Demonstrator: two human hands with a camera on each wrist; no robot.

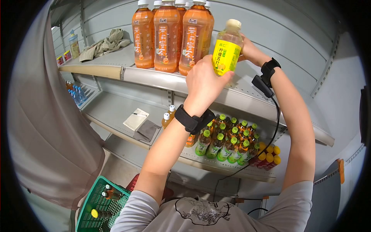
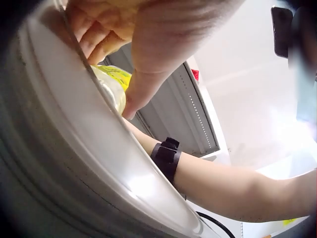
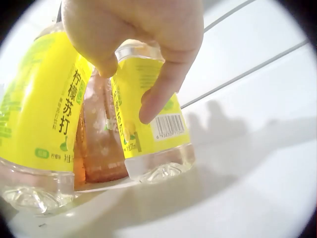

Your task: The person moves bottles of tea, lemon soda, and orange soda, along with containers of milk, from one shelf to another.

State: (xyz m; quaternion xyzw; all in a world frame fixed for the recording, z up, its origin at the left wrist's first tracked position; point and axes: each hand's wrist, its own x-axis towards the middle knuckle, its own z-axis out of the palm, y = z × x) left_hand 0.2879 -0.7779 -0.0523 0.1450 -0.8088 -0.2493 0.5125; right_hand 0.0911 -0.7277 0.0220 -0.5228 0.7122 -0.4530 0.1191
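A clear bottle with a yellow lemon soda label [image 1: 226, 52] stands at the upper shelf's front edge. My left hand [image 1: 205, 79] grips its lower part, thumb across the front; in the left wrist view the bottle's base shows beside the thumb. Behind it is my right hand [image 1: 251, 52], mostly hidden by the bottle in the head view. In the right wrist view, that hand's thumb and finger hold a second yellow-labelled bottle [image 3: 141, 144] from above. The first bottle [image 3: 39, 109] appears at left there, and its base is close over the white shelf.
Large orange tea bottles [image 1: 166, 38] stand left of my hands, with a crumpled cloth [image 1: 106, 44] beyond. The lower shelf [image 1: 112, 106] carries green-capped bottles [image 1: 226, 145], yellow-topped red containers [image 1: 266, 158] and a notepad [image 1: 136, 119]. A green basket [image 1: 85, 208] holds several bottles below left.
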